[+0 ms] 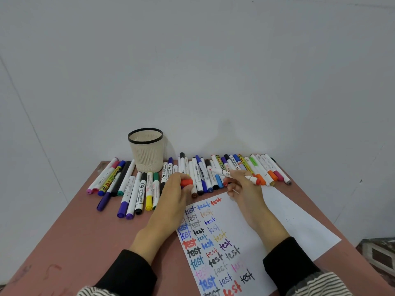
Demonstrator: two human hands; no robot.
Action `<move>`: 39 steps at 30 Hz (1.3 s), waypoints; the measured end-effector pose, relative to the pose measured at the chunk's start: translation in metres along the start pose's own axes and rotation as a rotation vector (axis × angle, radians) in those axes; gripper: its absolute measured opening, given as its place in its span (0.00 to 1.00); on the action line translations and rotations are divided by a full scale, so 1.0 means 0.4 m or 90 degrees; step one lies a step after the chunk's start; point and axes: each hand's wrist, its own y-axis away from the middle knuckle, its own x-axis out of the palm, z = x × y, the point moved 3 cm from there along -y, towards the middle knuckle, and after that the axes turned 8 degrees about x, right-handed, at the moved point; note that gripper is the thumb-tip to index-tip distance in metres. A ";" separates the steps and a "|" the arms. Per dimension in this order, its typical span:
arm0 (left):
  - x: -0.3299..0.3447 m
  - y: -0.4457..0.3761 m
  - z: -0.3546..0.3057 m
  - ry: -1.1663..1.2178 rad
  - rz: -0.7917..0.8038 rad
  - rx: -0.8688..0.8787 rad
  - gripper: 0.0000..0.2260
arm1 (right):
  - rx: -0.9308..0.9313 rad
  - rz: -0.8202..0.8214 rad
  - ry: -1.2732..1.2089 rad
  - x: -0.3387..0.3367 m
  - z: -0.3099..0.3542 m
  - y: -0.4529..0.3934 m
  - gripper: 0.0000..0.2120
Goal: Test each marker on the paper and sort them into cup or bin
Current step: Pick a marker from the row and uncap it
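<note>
Your right hand pinches a white-barrelled marker w/ an orange-red end, fingers curled round the barrel mid-length. It's lifted just above the back rows of markers, over the top edge of the paper. Long axis runs roughly left-right, tilted a bit: the pale end points left and away, the orange-red end points right and toward you. Can't tell which end is the tip from here.

Your left hand grips an orange-red cap, fingers curled round it, resting on the table just left of the paper's top corner. The cap lies left of the marker, close but apart, so the left hand is the nearer one for recapping; probably you bring the two together along that left-right axis.

A fresh red "test" sits at the top of the sheet, so this marker likely writes fine. The cup, ribbed, cream w/ a black rim, stands at the back, left of both hands, nearer the left. No bin in view.
</note>
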 end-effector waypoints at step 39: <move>0.004 -0.011 0.002 0.262 0.049 -0.085 0.09 | -0.026 0.141 0.068 0.025 -0.003 0.031 0.15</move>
